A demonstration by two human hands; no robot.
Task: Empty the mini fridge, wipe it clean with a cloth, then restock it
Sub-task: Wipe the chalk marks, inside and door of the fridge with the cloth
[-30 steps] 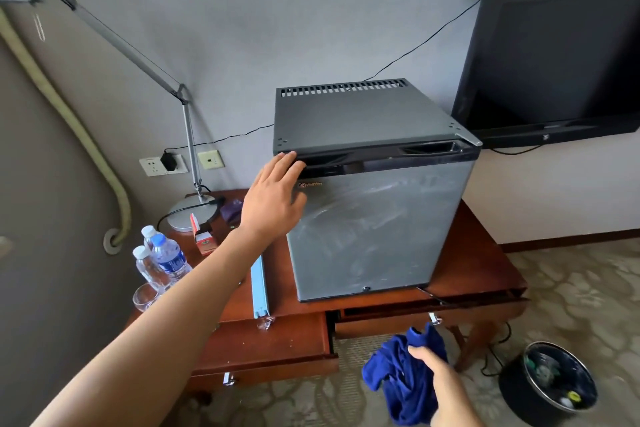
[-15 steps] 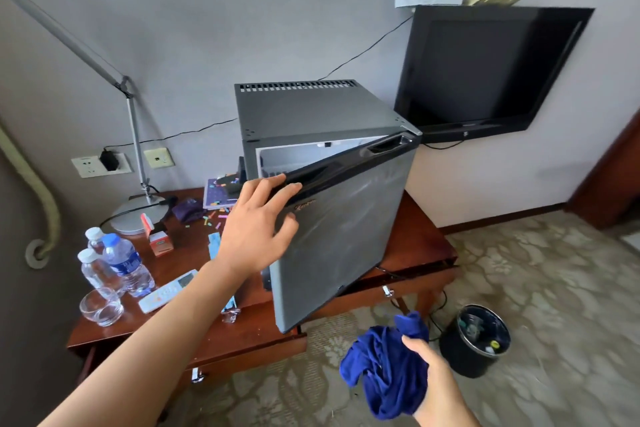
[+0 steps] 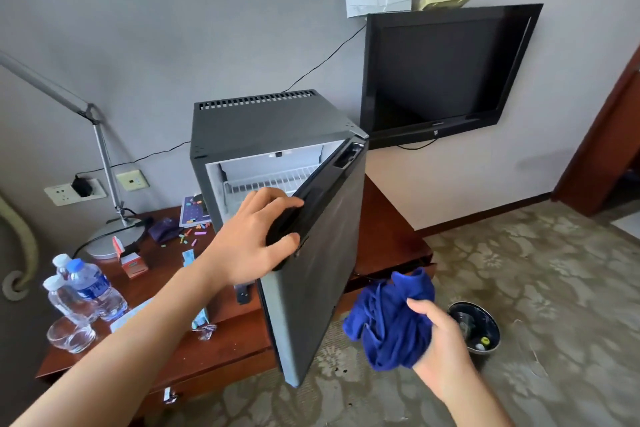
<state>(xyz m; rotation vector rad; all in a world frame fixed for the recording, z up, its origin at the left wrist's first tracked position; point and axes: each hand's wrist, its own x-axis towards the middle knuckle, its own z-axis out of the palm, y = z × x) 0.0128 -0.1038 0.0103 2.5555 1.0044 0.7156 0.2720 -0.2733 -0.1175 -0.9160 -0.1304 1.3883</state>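
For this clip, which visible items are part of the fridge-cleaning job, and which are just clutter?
In the job: mini fridge; its door, gripped at the top edge by the left hand; blue cloth, held in the right hand.

Lying about: water bottles, glass, desk lamp, television, waste bin, small orange box.

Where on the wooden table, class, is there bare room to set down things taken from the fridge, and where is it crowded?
Bare wood shows right of the mini fridge, on the table, and along the front edge between the glass and the open door. The left end is crowded: water bottles, lamp base, small box, scattered coloured bits.
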